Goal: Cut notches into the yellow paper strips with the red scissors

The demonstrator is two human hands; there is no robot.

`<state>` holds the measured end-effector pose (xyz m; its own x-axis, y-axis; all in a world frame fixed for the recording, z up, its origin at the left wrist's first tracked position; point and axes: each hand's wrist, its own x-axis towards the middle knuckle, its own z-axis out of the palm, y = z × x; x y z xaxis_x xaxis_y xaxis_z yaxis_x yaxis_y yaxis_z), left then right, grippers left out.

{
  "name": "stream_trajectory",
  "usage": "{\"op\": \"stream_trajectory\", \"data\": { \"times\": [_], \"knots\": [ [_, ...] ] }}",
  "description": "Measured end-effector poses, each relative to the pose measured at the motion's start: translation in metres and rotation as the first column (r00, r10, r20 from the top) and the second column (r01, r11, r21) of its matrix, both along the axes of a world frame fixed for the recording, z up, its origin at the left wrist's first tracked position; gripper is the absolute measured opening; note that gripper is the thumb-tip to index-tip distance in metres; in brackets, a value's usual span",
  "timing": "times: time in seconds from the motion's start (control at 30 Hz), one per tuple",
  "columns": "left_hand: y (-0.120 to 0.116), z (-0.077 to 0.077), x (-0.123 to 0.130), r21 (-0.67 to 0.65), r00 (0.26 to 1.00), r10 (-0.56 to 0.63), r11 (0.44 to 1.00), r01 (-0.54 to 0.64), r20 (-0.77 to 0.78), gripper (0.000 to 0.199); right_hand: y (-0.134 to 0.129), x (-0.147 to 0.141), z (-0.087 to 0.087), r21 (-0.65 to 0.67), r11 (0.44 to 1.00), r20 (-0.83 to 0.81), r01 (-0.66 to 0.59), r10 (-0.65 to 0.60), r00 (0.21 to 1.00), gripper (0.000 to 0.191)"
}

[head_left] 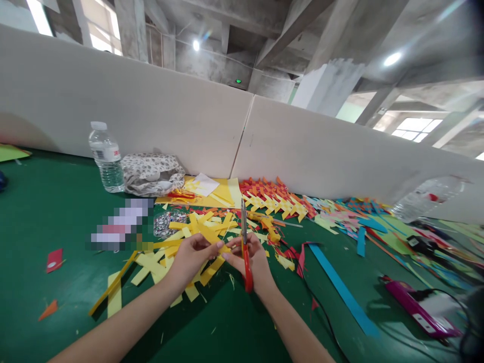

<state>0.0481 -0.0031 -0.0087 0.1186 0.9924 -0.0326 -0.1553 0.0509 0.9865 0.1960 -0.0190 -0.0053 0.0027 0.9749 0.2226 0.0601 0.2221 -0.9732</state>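
Head camera: we've got a yellow strip pinched in our left hand, just above the paper pile. Our right hand, close beside it, clasps red-handled scissors, blades pointing away from us.

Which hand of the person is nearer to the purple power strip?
Right. The right hand, holding red-handled scissors, is left of the purple power strip; the left hand, pinching yellow paper, lies farther left.

Paper strips on the table, bottle behind left beside a bundle, power strip far right
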Motion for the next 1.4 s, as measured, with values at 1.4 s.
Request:
{"op": "stream_trajectory", "data": {
  "times": [1.4],
  "knots": [
    [0.002,0.009,-0.006,-0.075,0.993,-0.009,0.997,0.018,0.117,0.027,0.009,0.009,-0.006,-0.119,0.991,-0.081,0.055,-0.065,0.995,0.045]
  ]
}}
